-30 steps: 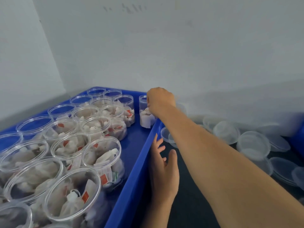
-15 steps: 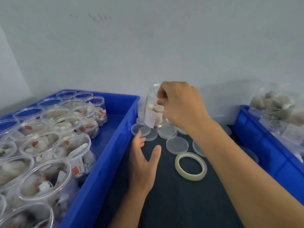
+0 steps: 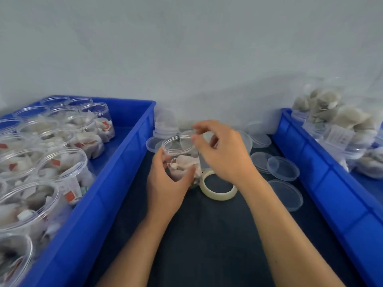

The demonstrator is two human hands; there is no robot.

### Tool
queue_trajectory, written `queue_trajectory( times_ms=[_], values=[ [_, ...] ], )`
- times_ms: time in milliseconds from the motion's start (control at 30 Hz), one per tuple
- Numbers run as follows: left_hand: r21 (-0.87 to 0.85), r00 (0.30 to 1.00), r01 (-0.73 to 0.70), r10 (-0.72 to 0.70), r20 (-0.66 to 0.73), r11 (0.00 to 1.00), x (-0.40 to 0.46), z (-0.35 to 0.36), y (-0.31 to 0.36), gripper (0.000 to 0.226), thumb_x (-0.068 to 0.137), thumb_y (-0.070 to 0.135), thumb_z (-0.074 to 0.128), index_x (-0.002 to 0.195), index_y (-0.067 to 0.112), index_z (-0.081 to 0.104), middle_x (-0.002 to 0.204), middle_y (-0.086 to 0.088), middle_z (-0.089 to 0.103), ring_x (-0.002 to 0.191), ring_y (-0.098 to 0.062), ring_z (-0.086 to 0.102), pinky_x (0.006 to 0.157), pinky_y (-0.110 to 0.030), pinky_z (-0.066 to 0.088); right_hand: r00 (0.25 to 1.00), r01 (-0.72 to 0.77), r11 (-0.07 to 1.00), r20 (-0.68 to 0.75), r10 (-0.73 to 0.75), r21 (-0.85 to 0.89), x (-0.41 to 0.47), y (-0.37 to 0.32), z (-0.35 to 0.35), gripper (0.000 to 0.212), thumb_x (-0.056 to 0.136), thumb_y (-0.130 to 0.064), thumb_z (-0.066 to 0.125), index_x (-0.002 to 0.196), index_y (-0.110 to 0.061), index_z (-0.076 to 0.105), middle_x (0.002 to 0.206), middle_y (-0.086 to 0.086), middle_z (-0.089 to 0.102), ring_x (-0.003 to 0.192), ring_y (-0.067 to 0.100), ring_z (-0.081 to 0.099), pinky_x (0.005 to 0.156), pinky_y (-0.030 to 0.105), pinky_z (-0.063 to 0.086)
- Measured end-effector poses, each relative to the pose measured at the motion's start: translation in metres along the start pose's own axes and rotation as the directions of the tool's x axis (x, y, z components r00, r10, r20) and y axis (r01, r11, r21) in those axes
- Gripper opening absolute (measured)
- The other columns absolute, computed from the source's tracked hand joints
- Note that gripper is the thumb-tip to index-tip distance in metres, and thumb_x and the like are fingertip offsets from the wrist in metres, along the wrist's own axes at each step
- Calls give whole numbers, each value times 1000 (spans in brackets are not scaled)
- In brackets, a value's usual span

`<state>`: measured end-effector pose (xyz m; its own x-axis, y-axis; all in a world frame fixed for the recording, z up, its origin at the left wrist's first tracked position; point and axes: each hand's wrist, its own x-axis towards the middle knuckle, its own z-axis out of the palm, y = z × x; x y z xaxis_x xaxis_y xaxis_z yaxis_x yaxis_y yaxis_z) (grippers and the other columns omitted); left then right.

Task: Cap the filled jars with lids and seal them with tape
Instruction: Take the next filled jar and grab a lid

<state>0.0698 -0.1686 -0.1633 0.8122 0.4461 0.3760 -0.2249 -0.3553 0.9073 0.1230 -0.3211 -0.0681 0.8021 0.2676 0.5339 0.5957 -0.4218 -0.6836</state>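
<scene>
A pale grey wall stands behind a dark work surface, which runs between two blue plastic crates.

At the left edge of the surface, the left blue crate is full of open clear jars. They stand upright in rows and hold white tea bags with red and white tags. None of these jars has a lid.

Just right of this crate's far corner, a stack of clear lids leans against the wall, and more single lids lie flat around it.

In the middle of the surface, the left hand grips one filled jar from its left side, with fingers and thumb curled round its lower wall. The jar stands upright, its mouth is open, and there are tea bags inside. The right hand hovers at the right of the jar's rim, fingers curled with the thumb and forefinger close together. The picture is blurred there, so I cannot tell if it pinches anything.

A roll of clear tape lies flat on the surface, just right of the jar and partly under the right wrist.

Further right, several loose lids lie flat on the surface near the right blue crate. Along the right edge, this crate holds capped jars with greyish bags, stacked on each other.
</scene>
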Motion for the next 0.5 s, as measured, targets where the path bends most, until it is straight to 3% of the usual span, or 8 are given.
queue_trajectory(
  times_ms=[67,100,167,267,400,500],
  values=[
    [12,1000,7,-7,-24,1000,1,0,-1,86,71,60,87,145,44,45,127,28,61,119,3,62,99,-34,58,991,-58,997,-123,51,-54,4,19,1,17,101,-23,65,115,-30,70,105,-18,69,72,3,57,69,16,48],
    [26,999,1,0,-35,1000,2,0,-1,88,69,63,86,145,46,44,126,29,60,119,5,61,98,-31,57,989,-106,985,-118,91,-135,5,29,4,18,101,-18,63,116,-26,70,109,-13,69,78,3,58,76,23,52],
    [49,999,-26,29,-45,998,1,1,0,93,67,66,84,148,45,43,129,26,59,120,4,60,98,-26,54,981,-182,938,5,192,-295,4,46,12,22,101,-19,63,121,-23,71,119,-3,68,102,13,62,90,36,55],
    [63,997,-66,68,-24,996,1,4,1,97,66,63,82,152,44,42,137,21,59,125,1,59,99,-22,51,919,-173,868,241,312,-466,-1,55,23,33,97,-30,65,130,-29,69,134,2,61,125,26,54,98,43,52],
    [57,996,-87,87,-2,995,2,5,0,95,69,60,82,153,47,39,141,21,57,130,2,57,103,-24,51,890,-141,797,278,362,-588,0,59,29,24,94,-39,64,115,-31,74,121,0,64,122,25,52,88,40,49],
    [60,995,-96,96,12,994,2,5,-4,94,73,51,88,153,47,38,142,22,57,130,2,57,102,-25,52,915,-174,765,185,358,-620,0,58,29,11,91,-38,67,89,-29,73,90,-5,65,95,23,63,72,33,45]
  ],
)
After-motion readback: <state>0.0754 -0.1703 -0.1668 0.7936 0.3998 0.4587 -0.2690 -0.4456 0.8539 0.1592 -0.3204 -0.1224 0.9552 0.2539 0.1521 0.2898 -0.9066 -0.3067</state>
